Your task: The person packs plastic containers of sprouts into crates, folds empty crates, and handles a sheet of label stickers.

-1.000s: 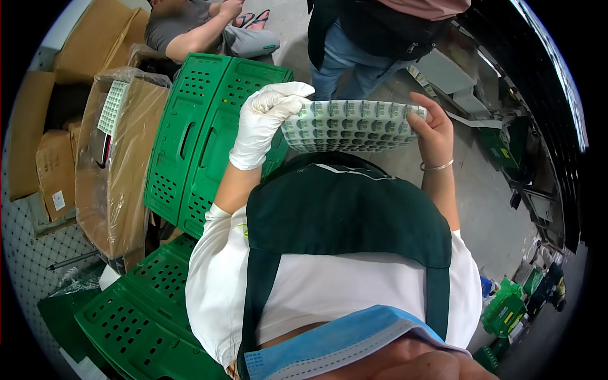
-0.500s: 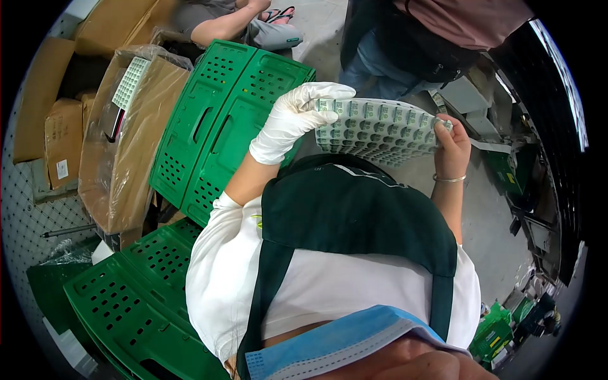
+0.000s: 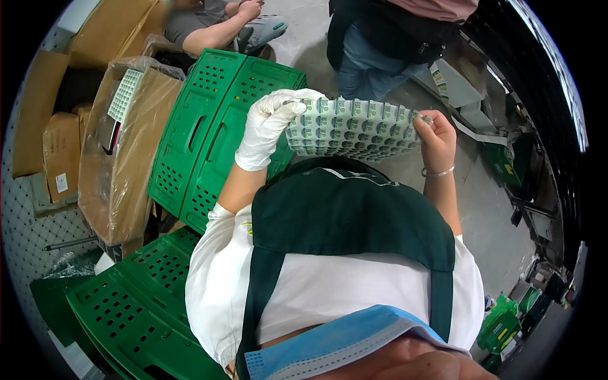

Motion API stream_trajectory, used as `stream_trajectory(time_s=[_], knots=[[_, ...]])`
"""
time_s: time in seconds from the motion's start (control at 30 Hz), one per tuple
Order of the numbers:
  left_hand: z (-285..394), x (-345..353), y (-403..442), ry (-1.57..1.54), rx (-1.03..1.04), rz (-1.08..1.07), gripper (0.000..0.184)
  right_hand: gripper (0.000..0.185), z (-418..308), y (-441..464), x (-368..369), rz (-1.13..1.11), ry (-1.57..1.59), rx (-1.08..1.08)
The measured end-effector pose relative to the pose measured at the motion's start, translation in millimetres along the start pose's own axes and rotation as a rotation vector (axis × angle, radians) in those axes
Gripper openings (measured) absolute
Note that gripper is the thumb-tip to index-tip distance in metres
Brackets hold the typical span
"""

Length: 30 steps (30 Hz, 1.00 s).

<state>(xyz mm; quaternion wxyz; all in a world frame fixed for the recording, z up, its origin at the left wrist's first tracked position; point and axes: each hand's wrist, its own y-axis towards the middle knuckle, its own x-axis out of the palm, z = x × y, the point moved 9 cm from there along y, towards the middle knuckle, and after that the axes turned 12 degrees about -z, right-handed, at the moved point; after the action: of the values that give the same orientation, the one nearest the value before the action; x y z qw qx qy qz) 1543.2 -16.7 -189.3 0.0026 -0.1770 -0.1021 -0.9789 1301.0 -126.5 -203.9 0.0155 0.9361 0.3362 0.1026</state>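
Note:
A wide sheet of printed labels (image 3: pixel 354 130), white with rows of small green-and-dark marks, is stretched in front of my chest and sags in the middle. My left hand (image 3: pixel 269 123), in a white glove, pinches its left end between thumb and fingers. At the other end, my bare right hand (image 3: pixel 436 136) grips the top right corner, which looks curled under the thumb. A bracelet circles the right wrist. The sheet's lower part drops behind my dark green apron (image 3: pixel 354 209).
Green perforated crates (image 3: pixel 215 136) stand on my left, with another green crate (image 3: pixel 136 304) nearer. Beyond them is a plastic-lined cardboard box (image 3: pixel 142 152) holding a pale dotted sheet (image 3: pixel 126 95). A seated person (image 3: pixel 212 28) and a standing person (image 3: pixel 380 50) are ahead. Green packages (image 3: pixel 500 326) lie at lower right.
Both hands and the label sheet have shifted left together, the sheet still held at both ends. The standing person appears further left, and the seated person's hands show more.

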Motion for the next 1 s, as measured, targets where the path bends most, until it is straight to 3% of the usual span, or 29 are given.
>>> stream_trajectory(time_s=[0.07,0.13,0.2,0.4,0.6,0.67,0.8,0.87,1.0], knots=[[-8.0,3.8,1.0,-0.008,-0.070,-0.036,0.023,0.009,-0.3,0.2,3.0,-0.008,0.069,0.007],[-2.2,22.1,5.6,-0.105,0.013,-0.062,0.028,0.009,-0.3,0.9,1.6,-0.010,0.060,-0.009],[-11.5,20.0,3.3,-0.121,-0.106,-0.014,0.028,0.009,-1.5,1.8,3.6,-0.020,0.051,-0.020],[-7.0,2.0,-8.1,0.085,-0.156,0.104,0.013,0.009,-2.5,-2.4,7.1,-0.037,-0.017,-0.009],[-4.7,-14.3,-11.9,0.195,-0.055,0.107,0.010,0.009,-7.5,-3.4,14.1,-0.062,-0.132,-0.008],[-4.4,-5.5,-6.7,0.030,-0.071,0.139,0.012,0.008,-9.8,-2.6,12.8,-0.060,-0.164,-0.037],[6.8,13.5,4.8,0.000,-0.019,0.132,0.016,0.009,-6.6,-1.3,11.1,-0.048,-0.149,-0.010],[-4.6,-0.7,1.0,0.055,-0.046,0.040,0.025,0.008,-7.4,-1.0,13.9,-0.041,-0.163,0.001],[10.2,-10.9,-10.4,0.179,0.022,0.152,0.018,0.008,-17.2,-0.3,20.7,-0.084,-0.271,-0.037]])
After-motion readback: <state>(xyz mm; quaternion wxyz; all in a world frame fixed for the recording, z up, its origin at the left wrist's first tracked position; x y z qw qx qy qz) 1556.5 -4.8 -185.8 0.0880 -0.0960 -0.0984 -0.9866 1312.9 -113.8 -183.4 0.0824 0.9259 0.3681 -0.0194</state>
